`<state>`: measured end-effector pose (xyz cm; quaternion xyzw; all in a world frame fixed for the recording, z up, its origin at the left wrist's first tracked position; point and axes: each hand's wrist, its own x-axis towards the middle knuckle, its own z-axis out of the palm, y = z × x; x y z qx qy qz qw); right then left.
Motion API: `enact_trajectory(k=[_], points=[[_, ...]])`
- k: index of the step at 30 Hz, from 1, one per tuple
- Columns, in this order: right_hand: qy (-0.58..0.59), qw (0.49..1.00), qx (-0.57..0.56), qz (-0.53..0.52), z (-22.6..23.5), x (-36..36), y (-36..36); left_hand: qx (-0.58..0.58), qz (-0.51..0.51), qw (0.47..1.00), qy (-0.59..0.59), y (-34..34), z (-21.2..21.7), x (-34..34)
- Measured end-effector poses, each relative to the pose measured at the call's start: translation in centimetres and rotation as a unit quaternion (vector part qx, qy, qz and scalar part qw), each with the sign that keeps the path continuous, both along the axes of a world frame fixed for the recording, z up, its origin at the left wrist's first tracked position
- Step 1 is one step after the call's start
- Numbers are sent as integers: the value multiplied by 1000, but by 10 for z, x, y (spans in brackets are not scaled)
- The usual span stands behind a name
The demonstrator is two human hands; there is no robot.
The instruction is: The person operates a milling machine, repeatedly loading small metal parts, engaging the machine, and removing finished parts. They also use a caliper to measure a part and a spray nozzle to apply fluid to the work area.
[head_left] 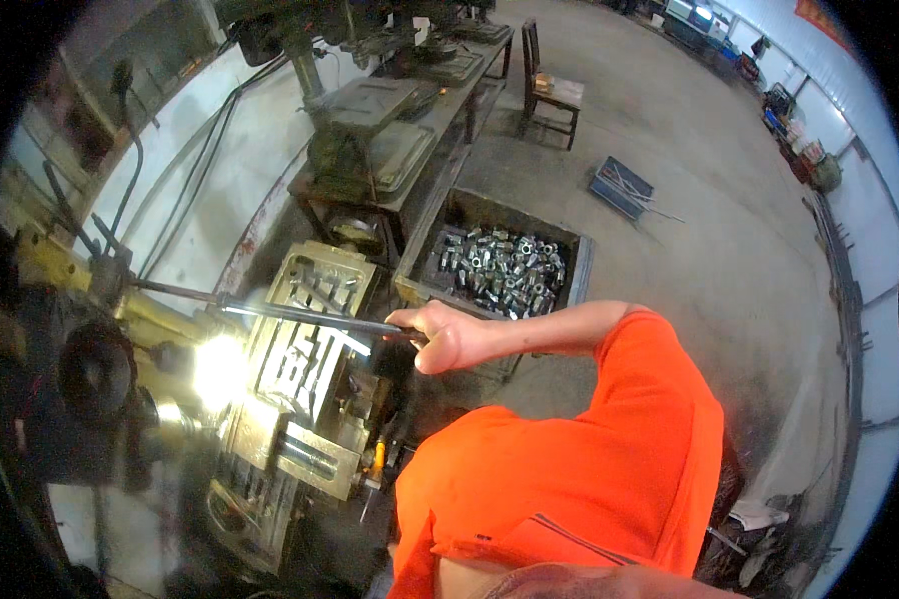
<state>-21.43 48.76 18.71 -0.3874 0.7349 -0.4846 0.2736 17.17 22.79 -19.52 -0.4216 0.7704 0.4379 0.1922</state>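
Observation:
My right hand (438, 337) is closed round the dark end of a long metal lever (320, 317). The lever runs leftward from my fist to a machine (100, 369) with a yellowish body. Below it lies the machine's slotted metal table (310, 359), scattered with chips or small pieces. A vise with a threaded screw (310, 454) sits at the near end of that table. A bright work lamp (220, 371) glares beside the table and washes out what is near it. My left hand is not in view.
Beyond the lever stands a metal bin (581, 270) holding several shiny nut-like parts. A long workbench (459, 95) runs behind it, with a wooden chair (554, 90) alongside. A blue tray with rods (621, 188) lies on the floor. A yellow-handled tool (380, 454) is near the vise.

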Motion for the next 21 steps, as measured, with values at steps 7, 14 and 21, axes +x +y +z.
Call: enact_trajectory(k=[7, 14, 21], points=[[-20, 999, 26, -31, -17, -3, -6, 4, 36, 999, 39, 25, 2, 55], [60, 994, 18, -88, -42, 1, -15, 160, 329, 925, 105, 51, -1, 65], [-11, 998, 27, -62, -44, -8, -16, 119, 352, 923, 97, 52, 24, 56]])
